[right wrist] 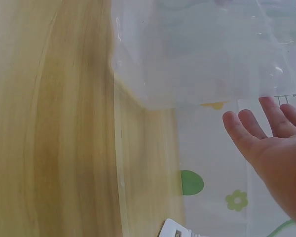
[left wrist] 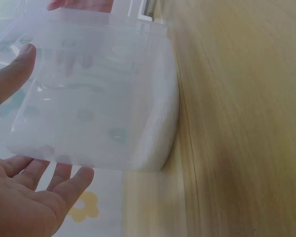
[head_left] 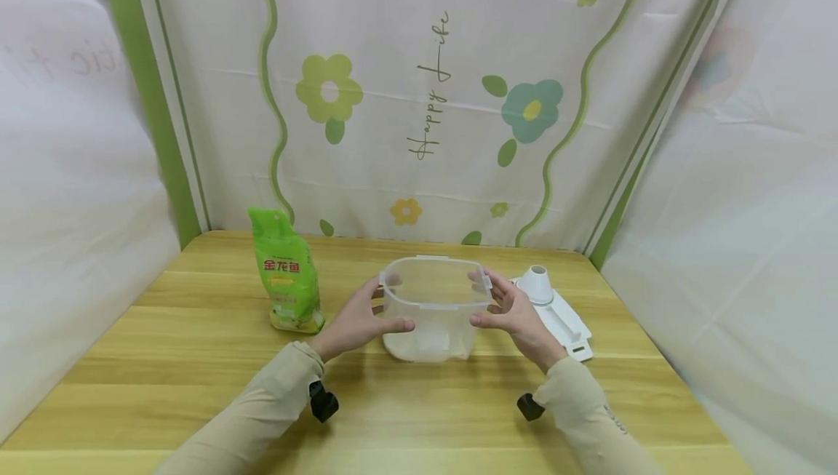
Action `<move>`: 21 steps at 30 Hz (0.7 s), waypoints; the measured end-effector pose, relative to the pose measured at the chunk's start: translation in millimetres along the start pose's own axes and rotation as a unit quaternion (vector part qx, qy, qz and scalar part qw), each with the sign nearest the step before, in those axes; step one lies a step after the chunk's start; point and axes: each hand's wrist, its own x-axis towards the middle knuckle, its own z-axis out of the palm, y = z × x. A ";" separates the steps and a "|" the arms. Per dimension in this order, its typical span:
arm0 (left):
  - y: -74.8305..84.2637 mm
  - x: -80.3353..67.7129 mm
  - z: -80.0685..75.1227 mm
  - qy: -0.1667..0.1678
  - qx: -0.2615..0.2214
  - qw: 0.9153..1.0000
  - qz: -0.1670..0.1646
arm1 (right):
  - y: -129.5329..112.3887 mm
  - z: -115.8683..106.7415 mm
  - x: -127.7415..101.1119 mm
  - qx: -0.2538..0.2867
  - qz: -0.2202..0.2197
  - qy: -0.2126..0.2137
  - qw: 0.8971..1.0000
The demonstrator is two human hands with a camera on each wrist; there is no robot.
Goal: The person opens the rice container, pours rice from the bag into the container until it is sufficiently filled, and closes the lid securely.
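A clear plastic container (head_left: 435,293) stands mid-table with a low layer of white grains (head_left: 428,344) in its bottom. My left hand (head_left: 363,318) lies against its left side, thumb along the front wall. My right hand (head_left: 517,315) mirrors it on the right side. In the left wrist view the container (left wrist: 98,98) sits between the thumb and straight fingers of the left hand (left wrist: 24,207). In the right wrist view the right hand (right wrist: 276,148) has straight fingers just under the container (right wrist: 197,49). Neither hand's fingers curl round it.
A green printed bag (head_left: 288,278) stands upright left of the container. A white lid (head_left: 566,326) with a white funnel (head_left: 537,282) on it lies to the right. Flowered cloth walls enclose the wooden table (head_left: 196,358) on three sides.
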 end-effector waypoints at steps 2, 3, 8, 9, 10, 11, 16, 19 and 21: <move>-0.5 -0.3 0.5 0.001 0.001 1.000 0.000 | 0.8 1.2 -0.3 0.004 0.004 0.000 1.000; -0.8 -0.3 0.7 0.001 0.001 1.000 0.000 | 0.9 1.7 -0.4 0.005 0.006 0.000 1.000; -2.1 0.9 0.8 -0.002 0.001 1.000 0.001 | 2.0 4.1 0.2 0.012 0.007 0.004 1.000; -2.2 1.4 0.7 -0.002 0.000 1.000 0.002 | 2.5 4.7 0.5 0.015 0.005 0.007 1.000; -2.2 1.7 0.5 -0.002 -0.002 1.000 0.003 | 3.0 5.4 0.6 0.019 0.003 0.011 1.000; -2.3 2.0 0.3 -0.002 -0.003 1.000 0.003 | 3.2 6.4 0.6 0.023 0.003 0.014 1.000; -2.4 1.6 -0.6 -0.005 -0.001 1.000 0.000 | 7.0 10.8 -0.9 0.041 0.019 0.029 0.999; -1.6 1.5 -0.9 -0.006 0.003 1.000 0.000 | 8.1 12.1 -1.1 0.037 0.023 0.040 0.998; -0.9 1.7 -1.3 -0.007 0.006 1.000 0.000 | 8.0 12.4 -1.0 0.035 0.023 0.046 0.998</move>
